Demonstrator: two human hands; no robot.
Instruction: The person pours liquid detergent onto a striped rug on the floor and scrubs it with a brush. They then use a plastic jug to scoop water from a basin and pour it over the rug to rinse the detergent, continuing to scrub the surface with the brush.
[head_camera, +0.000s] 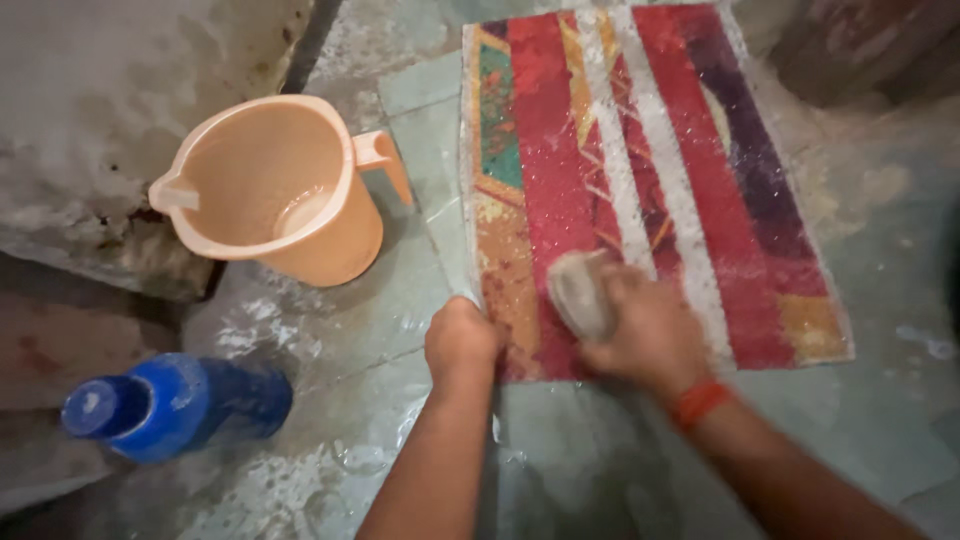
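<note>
Striped mat (640, 170), in reds, purple, orange and white, lies flat on the wet stone floor (400, 330), stretching away from the person, with its near edge right under both hands. White flecks, perhaps suds, speckle its pile. The right hand (640, 330) rests on the mat's near end, fingers wrapped around a pale grey scrubbing brush (582, 292) that presses onto the red stripes; the brush is blurred, so its bristles cannot be made out. An orange band (700, 402) circles that wrist. The left hand (462, 340) is clenched on the mat's near left corner, gripping the edge where it meets the floor, just beside the right hand.

To the left of the mat, near its far half, a peach plastic jug (275, 190) stands upright with a little water in the bottom, its handle turned toward the mat. Well apart, at the lower left, a blue bottle (175, 405) lies on its side, mouth facing left.
</note>
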